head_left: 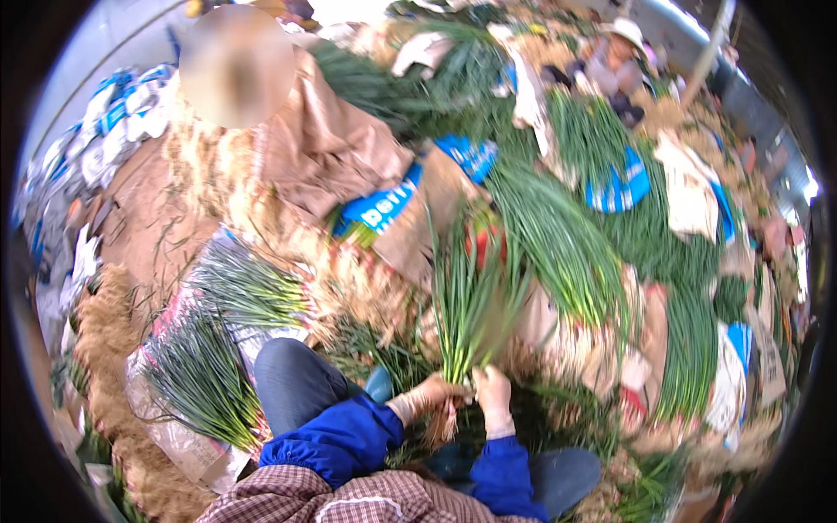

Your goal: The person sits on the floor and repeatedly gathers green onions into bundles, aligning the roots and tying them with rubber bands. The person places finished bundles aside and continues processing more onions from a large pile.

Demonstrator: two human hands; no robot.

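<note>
A bunch of green onions point(458, 307) stands upright in front of me, leaves up, with its pale roots point(443, 425) hanging below my grip. My left hand point(433, 396), in a thin pale glove, is wrapped around the lower stalks. Close beside it, my right hand point(492, 395) is gloved too and pinches at the bunch's base. Blurred leaves rise from those fingers, so which stalks they hold is hard to make out. On plastic sheeting by my left knee lie two trimmed-looking piles, a nearer green onion pile point(203, 379) and a farther green onion pile point(252, 287).
Ahead is a large green onion heap point(556, 242), with another row point(686, 353) at the right. Cut leaves point(569, 418) litter the ground around my legs. A brown sheet point(333, 144) is near a person with a blurred head. A person in a hat point(618, 59) sits far right.
</note>
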